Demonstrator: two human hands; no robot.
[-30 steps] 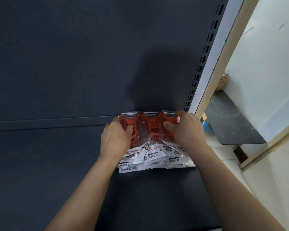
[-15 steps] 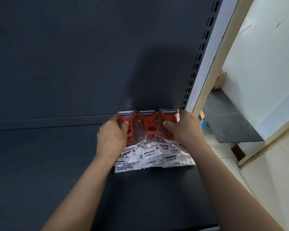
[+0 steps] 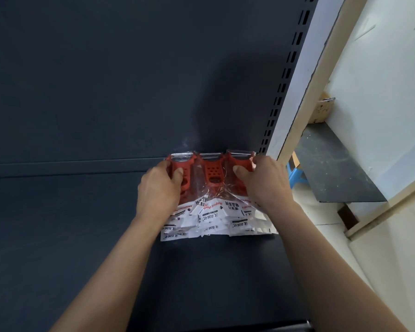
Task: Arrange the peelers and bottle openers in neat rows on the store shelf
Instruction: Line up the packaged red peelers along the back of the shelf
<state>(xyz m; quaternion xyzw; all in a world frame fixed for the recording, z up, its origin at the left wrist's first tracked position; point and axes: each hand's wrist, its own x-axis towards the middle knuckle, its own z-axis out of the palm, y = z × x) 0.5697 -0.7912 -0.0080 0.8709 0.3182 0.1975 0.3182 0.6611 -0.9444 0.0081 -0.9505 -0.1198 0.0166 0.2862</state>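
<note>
Dark flat metal store shelf [image 3: 82, 236] spreads beneath both grips. Three stacks of bagged red plastic peelers [image 3: 212, 173] sit between them. Your left grip [image 3: 159, 188] and right grip [image 3: 261, 183] each clamp an outer stack. One row looks nearly squared; no bottle openers in sight.

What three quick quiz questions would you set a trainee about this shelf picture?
1. True or false: the left hand grips the left peeler, and the right hand grips the right peeler.
2. How many red peelers show side by side in the row? A two, B three, C five.
3. Fill in: the peelers lie near the shelf's ___ end, beside the slotted upright.
Key: 1 true; 2 B; 3 right.
</note>
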